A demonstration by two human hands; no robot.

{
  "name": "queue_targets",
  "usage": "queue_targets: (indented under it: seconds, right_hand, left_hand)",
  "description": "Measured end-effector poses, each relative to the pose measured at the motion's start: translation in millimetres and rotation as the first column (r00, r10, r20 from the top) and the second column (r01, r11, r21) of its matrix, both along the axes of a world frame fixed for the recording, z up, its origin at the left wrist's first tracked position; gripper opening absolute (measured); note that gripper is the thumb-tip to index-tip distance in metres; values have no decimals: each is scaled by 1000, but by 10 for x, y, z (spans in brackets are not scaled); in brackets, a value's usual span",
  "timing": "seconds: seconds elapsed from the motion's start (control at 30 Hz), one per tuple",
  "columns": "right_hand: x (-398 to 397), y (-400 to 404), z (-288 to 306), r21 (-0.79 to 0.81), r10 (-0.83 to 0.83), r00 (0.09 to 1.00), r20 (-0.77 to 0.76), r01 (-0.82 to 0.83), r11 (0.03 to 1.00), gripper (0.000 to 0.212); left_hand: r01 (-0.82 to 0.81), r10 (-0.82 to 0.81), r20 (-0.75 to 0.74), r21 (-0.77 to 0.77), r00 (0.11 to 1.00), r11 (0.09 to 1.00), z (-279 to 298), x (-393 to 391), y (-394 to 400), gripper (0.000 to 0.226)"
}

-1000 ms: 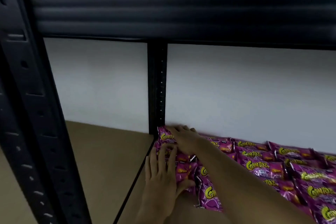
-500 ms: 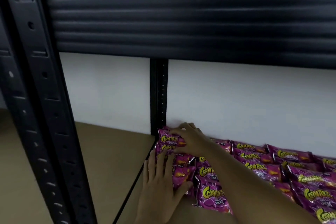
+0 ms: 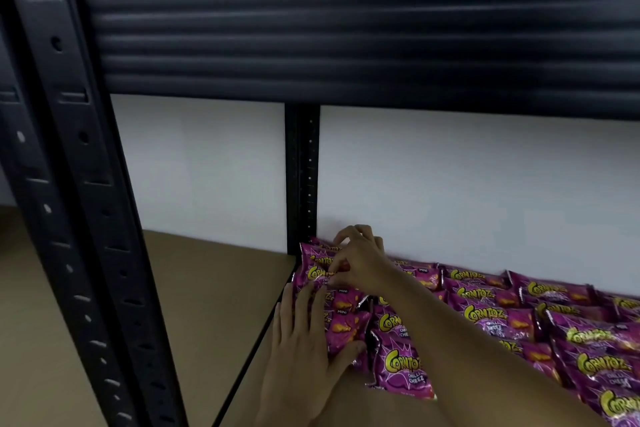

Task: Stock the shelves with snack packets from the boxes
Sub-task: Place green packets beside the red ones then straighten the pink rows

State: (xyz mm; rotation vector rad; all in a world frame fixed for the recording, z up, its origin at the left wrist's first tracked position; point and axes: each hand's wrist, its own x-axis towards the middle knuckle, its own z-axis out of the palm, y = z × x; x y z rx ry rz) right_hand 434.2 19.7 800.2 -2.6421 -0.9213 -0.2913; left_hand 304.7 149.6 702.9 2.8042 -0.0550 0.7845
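Right hand [image 3: 360, 262] pinches purple snack packet [image 3: 317, 270] at back left corner of shelf [image 3: 221, 288], beside black post [image 3: 302, 173]. Left hand [image 3: 304, 340] lies flat, fingers straight, pressing front packets [image 3: 346, 329]. More packets [image 3: 519, 315] fill shelf to right.

White wall [image 3: 450, 184] behind

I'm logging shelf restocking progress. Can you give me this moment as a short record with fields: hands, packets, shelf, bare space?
left hand: flat, fingers straight, pressing the near packets at the row's left end
right hand: fingers curled, pinching a packet at the back corner
packets: purple, lying overlapped in rows to the right of the rear post
rear post: black, against the white wall
bare space: shelf board left of the packets
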Motion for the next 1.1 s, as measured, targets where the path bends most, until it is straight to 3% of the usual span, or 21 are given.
queue_targets:
  seconds: [0.27,0.5,0.6,0.67,0.7,0.8,0.87,1.1]
  right_hand:
    - [-76,63,-11,-26,106,989,104,-104,994,20]
    - [-107,69,-5,35,128,991,25,-129,991,13]
    - [-87,41,-40,169,148,989,-31,-141,976,10]
    - [-82,24,-31,253,118,993,15,-118,960,19]
    - [-80,21,-23,205,93,994,55,-102,973,28]
    - [-62,5,-63,-159,37,999,29,-32,987,58]
    - [-1,-15,-162,-290,5,1000,-14,-8,957,62]
    - [101,-32,-293,-371,-12,1000,-2,11,929,61]
  left_hand:
    - [36,-36,-7,-51,999,998,6,-3,4,97]
    - [44,-43,10,-63,999,997,28,-25,4,98]
    - [35,-36,-13,-38,999,999,18,-18,3,99]
    - [31,-30,-18,11,999,999,40,-17,-9,100]
    - [34,-34,3,40,999,999,54,-11,-17,101]
    - [68,-74,55,97,996,993,74,30,-15,111]
    - [86,-93,66,97,993,992,61,91,14,114]
    - [139,-142,20,105,990,985,-8,241,86,100]
